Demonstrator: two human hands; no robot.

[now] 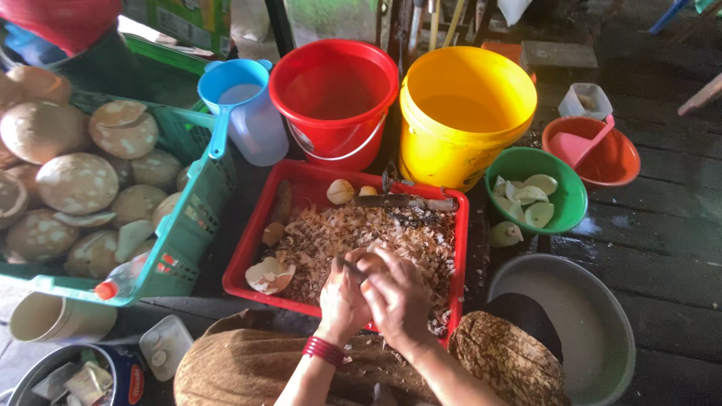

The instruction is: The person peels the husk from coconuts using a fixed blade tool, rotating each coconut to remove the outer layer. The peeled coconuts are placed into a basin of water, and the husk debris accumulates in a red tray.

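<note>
Both hands grip one coconut piece (370,262) over the red tray (248,252): left hand (342,297) and right hand (397,295) are closed around it; a few peeled pieces lie in the green bowl (568,214), many coconuts (75,180) wait in the green crate (197,225)

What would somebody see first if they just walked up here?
Probably the red bucket and yellow bucket standing side by side at the top. Below them, the left hand and right hand work a coconut piece over a red tray of shavings, beside a green crate of husked coconuts.

Left hand (342,295) and right hand (397,295) pressed together, fingers curled.
</note>
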